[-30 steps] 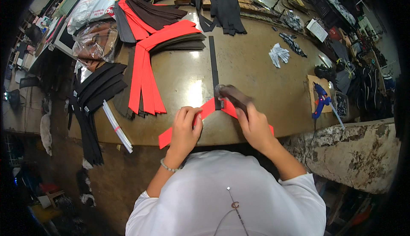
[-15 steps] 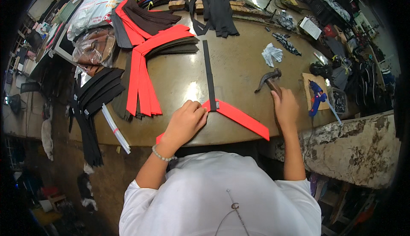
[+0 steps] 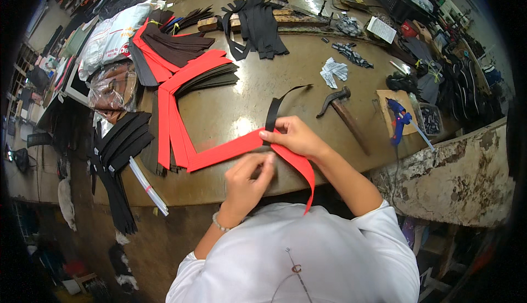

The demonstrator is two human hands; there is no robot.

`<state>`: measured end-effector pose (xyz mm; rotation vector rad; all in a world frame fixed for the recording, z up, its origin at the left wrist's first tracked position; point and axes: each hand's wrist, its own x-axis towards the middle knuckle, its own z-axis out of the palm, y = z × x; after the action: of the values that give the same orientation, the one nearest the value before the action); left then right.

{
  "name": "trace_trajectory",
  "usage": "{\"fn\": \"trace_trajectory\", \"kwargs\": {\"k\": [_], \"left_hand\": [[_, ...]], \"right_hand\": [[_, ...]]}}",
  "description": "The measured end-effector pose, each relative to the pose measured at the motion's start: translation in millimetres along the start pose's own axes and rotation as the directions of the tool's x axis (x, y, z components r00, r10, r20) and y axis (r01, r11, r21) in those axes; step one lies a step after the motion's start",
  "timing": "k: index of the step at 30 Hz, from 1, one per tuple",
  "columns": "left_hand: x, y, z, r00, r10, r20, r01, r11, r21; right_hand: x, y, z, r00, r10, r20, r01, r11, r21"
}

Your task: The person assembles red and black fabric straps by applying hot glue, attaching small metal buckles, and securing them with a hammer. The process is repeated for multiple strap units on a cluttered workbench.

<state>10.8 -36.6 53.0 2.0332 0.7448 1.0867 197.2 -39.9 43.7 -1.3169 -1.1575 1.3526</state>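
Note:
My right hand (image 3: 296, 136) pinches a red strap (image 3: 225, 147) near its middle, where a black strip (image 3: 272, 114) meets it. One end of the red strap reaches left across the table; the other bends down over the front edge towards my shirt. The black strip rises away from the joint and curls to the right at its far end. Just below and left of the joint, my left hand (image 3: 248, 179) is closed, thumb against fingers, slightly blurred; anything between them cannot be made out. A wooden-handled hammer (image 3: 351, 120) lies on the table to the right.
Stacked red straps (image 3: 178, 133) and black straps (image 3: 123, 138) lie at the left, beside white sticks (image 3: 148, 186). Black strips (image 3: 263, 28) are piled at the back. A blue glue gun (image 3: 398, 121) rests at the right, near a crumpled white piece (image 3: 333, 72).
My right hand has let go of the hammer and taken hold of the red strap and black strip. The strap has been lifted and turned. My left hand has come off it, downwards.

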Motion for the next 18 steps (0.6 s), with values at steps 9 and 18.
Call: {"fn": "trace_trajectory", "kwargs": {"k": [9,18], "left_hand": [[9.7,-35.5,-8.4,0.943,-0.313,0.113,0.306,0.949,0.078],[-0.8,-58.6,10.3,0.989,-0.147,0.026,0.132,0.941,0.312]], "right_hand": [[22.2,14.2,-16.7,0.977,0.059,0.206,-0.099,0.977,0.190],[-5.0,35.0,23.9,0.879,-0.452,-0.155,0.332,0.812,-0.480]]}}
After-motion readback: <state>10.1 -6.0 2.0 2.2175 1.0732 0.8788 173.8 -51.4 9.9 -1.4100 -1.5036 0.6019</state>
